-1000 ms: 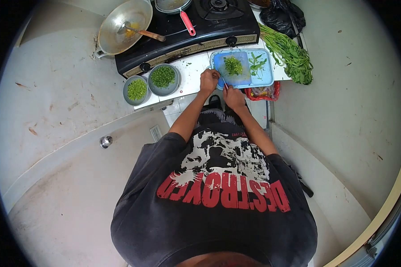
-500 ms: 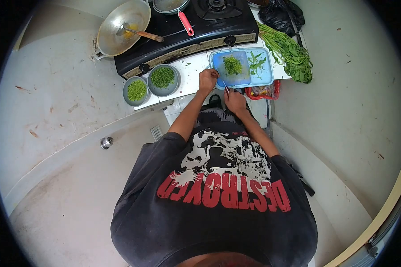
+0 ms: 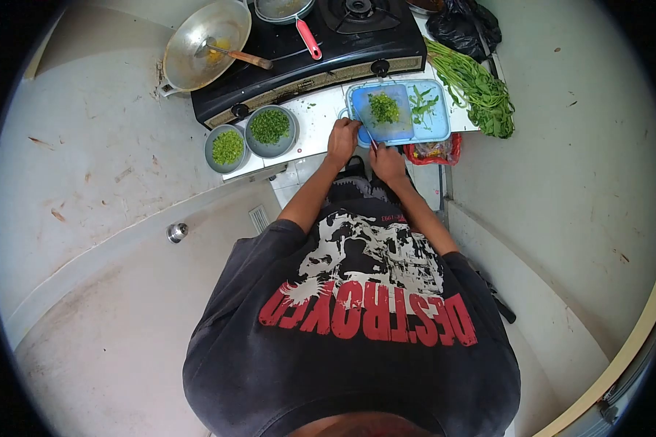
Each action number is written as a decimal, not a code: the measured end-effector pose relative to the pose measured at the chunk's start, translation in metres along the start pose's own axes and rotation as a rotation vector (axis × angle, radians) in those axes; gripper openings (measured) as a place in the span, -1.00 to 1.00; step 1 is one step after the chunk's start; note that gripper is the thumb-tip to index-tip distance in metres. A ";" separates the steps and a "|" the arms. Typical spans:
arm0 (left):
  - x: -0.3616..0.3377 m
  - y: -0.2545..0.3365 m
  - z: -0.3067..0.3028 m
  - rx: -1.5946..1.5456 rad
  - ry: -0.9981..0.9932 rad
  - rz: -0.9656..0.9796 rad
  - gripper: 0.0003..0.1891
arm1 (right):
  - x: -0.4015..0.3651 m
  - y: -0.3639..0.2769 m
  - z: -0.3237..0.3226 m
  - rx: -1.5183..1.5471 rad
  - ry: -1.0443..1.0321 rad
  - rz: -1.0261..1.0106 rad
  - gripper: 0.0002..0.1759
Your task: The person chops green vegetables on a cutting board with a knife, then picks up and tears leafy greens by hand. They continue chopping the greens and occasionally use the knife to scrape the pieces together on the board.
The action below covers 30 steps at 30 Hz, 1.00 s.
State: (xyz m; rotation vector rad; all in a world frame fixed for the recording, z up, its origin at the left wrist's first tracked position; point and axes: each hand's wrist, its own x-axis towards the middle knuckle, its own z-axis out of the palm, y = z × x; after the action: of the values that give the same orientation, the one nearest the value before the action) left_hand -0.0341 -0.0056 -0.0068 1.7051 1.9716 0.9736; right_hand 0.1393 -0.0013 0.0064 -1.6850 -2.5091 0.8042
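Note:
My right hand (image 3: pixel 388 162) is closed round the handle of a small knife (image 3: pixel 371 136), its blade over the near left part of a blue cutting board (image 3: pixel 395 131). At the board's left edge is my left hand (image 3: pixel 342 138), fingers pinched together on something too small to make out. Chopped greens (image 3: pixel 384 108) lie in a pile on the board, beyond both hands. The board rests on a light blue tray (image 3: pixel 439 133), where loose green leaves (image 3: pixel 422 104) lie on the right side.
Two grey bowls of chopped greens (image 3: pixel 271 127) (image 3: pixel 227 148) stand left. Behind are a black stove (image 3: pixel 291 84), a wok (image 3: pixel 189 62) and a red-handled pan (image 3: pixel 308 38). Leafy stems (image 3: pixel 481 95) and a black bag (image 3: pixel 463 29) lie right; a red basket (image 3: pixel 454 149) is below the tray.
The whole view has shifted slightly. My left hand stays by the board's left edge and my right hand still holds the knife, its blade angled a little differently.

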 end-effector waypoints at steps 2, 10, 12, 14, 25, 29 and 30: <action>0.002 0.002 -0.001 -0.012 -0.026 -0.043 -0.82 | 0.001 0.008 0.000 0.023 -0.005 0.019 -0.53; 0.017 0.001 0.000 -0.035 -0.076 -0.025 -0.85 | 0.003 0.020 -0.012 0.063 0.061 0.021 -0.51; 0.022 0.000 0.002 -0.026 -0.092 -0.010 -0.85 | -0.001 0.016 -0.013 0.078 0.062 0.014 -0.51; 0.024 -0.001 0.002 -0.004 -0.126 0.009 -0.86 | -0.002 0.014 -0.013 0.091 0.032 0.018 -0.50; 0.021 0.003 0.008 -0.056 -0.073 -0.060 -0.87 | 0.003 0.004 -0.013 0.049 -0.033 0.032 -0.52; 0.020 -0.004 0.015 -0.095 -0.036 -0.021 -0.86 | 0.018 0.001 -0.007 0.057 -0.032 0.027 -0.52; 0.020 -0.004 0.015 -0.108 -0.034 -0.048 -0.86 | 0.020 0.001 -0.006 0.051 -0.027 0.027 -0.52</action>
State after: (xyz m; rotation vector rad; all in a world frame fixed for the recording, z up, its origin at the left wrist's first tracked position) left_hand -0.0314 0.0171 -0.0166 1.5981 1.8939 1.0085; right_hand 0.1339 0.0185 0.0063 -1.7079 -2.4653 0.8907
